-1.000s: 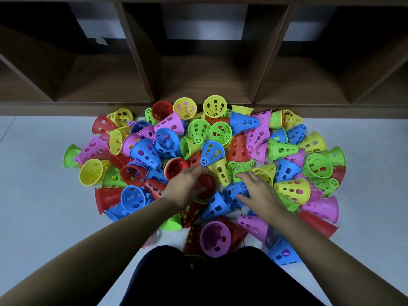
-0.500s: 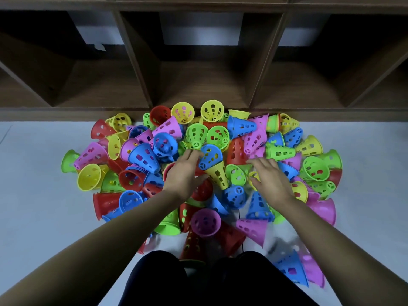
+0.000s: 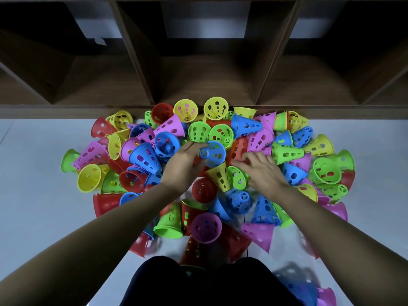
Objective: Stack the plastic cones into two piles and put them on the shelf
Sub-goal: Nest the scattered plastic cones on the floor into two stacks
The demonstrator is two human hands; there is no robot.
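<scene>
Both hands have pushed deeper into the heap and toward the shelf [image 3: 207, 85] compared with half a second ago, and several cones near the knees have shifted outward; those at the lower right are blurred.

Now the left hand [image 3: 183, 166] has its fingers and thumb curled around the narrow end of a blue cone [image 3: 213, 153], which sits on top of the heap between the two hands. The right hand [image 3: 263, 173] has its fingers spread and slightly bent, and they touch a red cone [image 3: 239, 150] just beside the blue one without gripping anything. All the cones [image 3: 206, 227] lie loose on the floor [image 3: 33, 184] right in front of the shelf. No pile is started and none is on the shelf yet.

Trouble would likely come from how loosely everything rests. Lifting the blue cone may drag the yellow cone [image 3: 217, 175] under it, and neighbours could roll further off. Fingers may also snag in the holes. A cone nested crooked would probably jam and lean, making a tall stack tip when carried.
</scene>
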